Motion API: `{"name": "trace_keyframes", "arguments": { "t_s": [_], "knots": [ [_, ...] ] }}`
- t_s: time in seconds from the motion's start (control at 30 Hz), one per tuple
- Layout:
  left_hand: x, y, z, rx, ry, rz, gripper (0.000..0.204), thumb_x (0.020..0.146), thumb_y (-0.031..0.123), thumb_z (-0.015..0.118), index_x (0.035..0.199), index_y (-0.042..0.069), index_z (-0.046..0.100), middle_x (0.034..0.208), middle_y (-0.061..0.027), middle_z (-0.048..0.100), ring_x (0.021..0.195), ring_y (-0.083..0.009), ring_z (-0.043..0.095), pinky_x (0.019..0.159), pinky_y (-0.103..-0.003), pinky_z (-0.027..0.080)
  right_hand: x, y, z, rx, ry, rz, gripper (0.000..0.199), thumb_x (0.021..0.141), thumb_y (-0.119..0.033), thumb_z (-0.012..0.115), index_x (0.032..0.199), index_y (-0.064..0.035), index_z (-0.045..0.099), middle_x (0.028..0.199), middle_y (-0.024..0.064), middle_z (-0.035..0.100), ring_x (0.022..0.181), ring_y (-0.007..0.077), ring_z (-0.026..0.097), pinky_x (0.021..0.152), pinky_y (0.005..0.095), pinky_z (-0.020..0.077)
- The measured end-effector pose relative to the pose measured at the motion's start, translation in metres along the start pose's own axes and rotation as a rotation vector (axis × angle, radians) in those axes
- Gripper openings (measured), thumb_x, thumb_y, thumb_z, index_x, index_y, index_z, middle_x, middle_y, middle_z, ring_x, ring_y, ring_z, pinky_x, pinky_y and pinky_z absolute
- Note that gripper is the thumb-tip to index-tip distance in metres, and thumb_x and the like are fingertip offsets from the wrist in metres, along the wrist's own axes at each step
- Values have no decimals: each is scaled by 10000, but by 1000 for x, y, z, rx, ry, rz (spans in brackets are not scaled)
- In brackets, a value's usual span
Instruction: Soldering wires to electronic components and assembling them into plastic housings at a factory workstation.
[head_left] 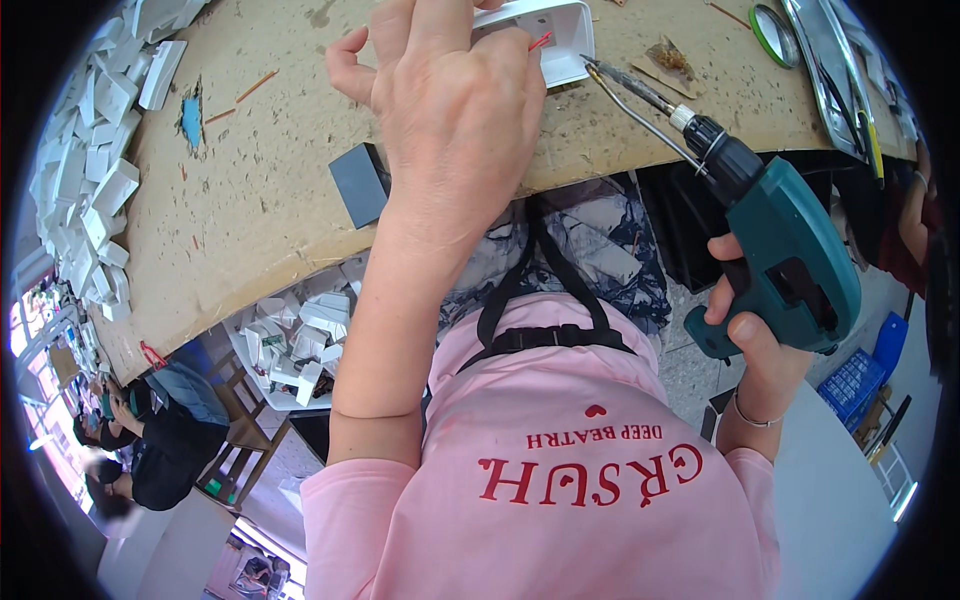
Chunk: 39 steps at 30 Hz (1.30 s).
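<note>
My left hand [455, 110] was curled around a white plastic housing [560, 35] on the worktop [260, 190], fingers bent over its near side so that most of it was hidden beneath my knuckles; a thin red wire [540, 42] showed just past my fingertips, at the housing's open face. My right hand [755, 345] was closed tight on the grip of a green soldering gun [790, 255], held off the worktop's edge, its long metal tip [625, 85] angled up and leftward toward the housing and ending just beside the wire. To do this well, I judged that I needed to keep the housing pinned flat so it could not slide, bring the tip in along its own line rather than swinging it, and keep my left fingers clear of the hot end, which sat close to them. A dark grey block [358, 183] lay near my left wrist, and heaps of white housings [95, 150] lay well off to the left of that hand.
</note>
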<state>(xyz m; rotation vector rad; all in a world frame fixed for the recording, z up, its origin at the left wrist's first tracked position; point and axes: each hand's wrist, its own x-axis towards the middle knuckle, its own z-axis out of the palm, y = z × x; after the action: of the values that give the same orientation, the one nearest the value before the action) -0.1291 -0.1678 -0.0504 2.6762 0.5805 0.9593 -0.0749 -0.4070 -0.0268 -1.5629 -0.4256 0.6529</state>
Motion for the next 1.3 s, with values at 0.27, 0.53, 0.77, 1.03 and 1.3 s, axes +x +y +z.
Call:
{"name": "trace_keyframes", "arguments": {
  "t_s": [0.27,0.53,0.77,1.03,1.3],
  "knots": [
    [-1,-2,4,34,22,13,35,689,83,640,711,72,615,945,-45,529,910,-241,473,825,-465,275,9,4,7,-17,-45,-9,626,695,-104,743,1226,49,450,1086,194,585,673,138,582,593,244,485],
    [0,-1,6,47,27,8,42,681,79,636,688,62,598,929,-41,525,905,-243,475,823,-466,282,18,8,11,-7,-92,10,552,713,-60,713,1198,58,476,1091,174,587,699,126,576,614,246,492],
    [2,0,7,57,8,-10,49,681,80,625,673,50,588,926,-57,520,905,-250,472,824,-470,283,21,9,12,-38,-109,-20,508,720,-38,708,1173,54,498,1067,151,596,696,116,560,617,235,475],
    [2,2,5,64,-3,-30,53,676,82,622,668,50,580,923,-62,513,895,-250,470,805,-457,286,22,9,14,-26,-87,-24,451,724,-28,708,1129,41,522,989,111,603,704,106,540,625,224,455],
    [3,2,5,32,-35,-34,53,677,81,620,682,49,577,916,-63,509,871,-255,476,785,-453,290,23,9,15,-67,-78,7,402,713,-33,724,1071,23,551,931,80,594,718,106,533,640,225,447]
  ]
}}
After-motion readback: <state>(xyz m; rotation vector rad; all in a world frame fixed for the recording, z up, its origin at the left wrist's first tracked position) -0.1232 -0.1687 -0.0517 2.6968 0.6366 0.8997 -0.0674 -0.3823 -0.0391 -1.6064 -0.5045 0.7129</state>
